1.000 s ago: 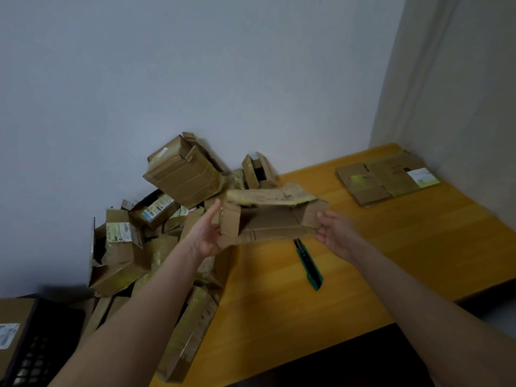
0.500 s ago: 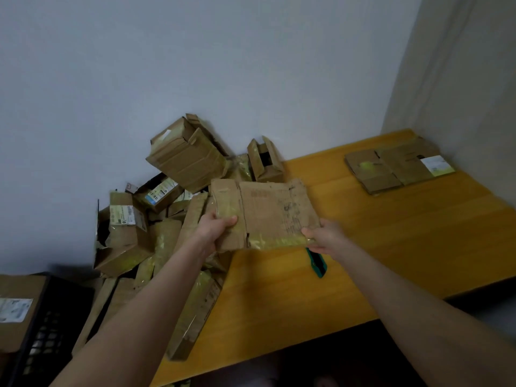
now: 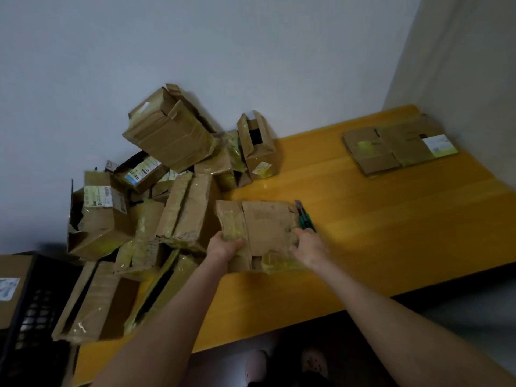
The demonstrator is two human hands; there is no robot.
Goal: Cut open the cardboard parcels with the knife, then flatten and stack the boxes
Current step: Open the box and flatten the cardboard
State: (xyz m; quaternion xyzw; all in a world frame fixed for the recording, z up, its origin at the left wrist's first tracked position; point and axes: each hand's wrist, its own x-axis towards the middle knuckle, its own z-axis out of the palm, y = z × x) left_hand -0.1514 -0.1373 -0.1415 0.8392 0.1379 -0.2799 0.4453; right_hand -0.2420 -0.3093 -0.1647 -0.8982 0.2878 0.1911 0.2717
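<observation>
A worn, flattened cardboard box (image 3: pixel 265 227) with yellowish tape lies low over the wooden table (image 3: pixel 391 233), just right of the parcel pile. My left hand (image 3: pixel 224 247) grips its near left part, fingers curled over the taped edge. My right hand (image 3: pixel 310 247) holds its near right edge. The green-handled knife (image 3: pixel 305 217) lies on the table right behind the box's right edge, partly hidden by it. A stack of flattened boxes (image 3: pixel 396 148) lies at the table's far right corner.
A heap of taped cardboard parcels (image 3: pixel 167 191) covers the table's left end against the wall. A black plastic crate (image 3: pixel 30 317) holding a box stands at the lower left. Walls close the back and the right. The table's front edge runs below my arms.
The box has gone from raised and half-open, to flat and held upright, to lowered down on the table. Both hands came down with it toward me.
</observation>
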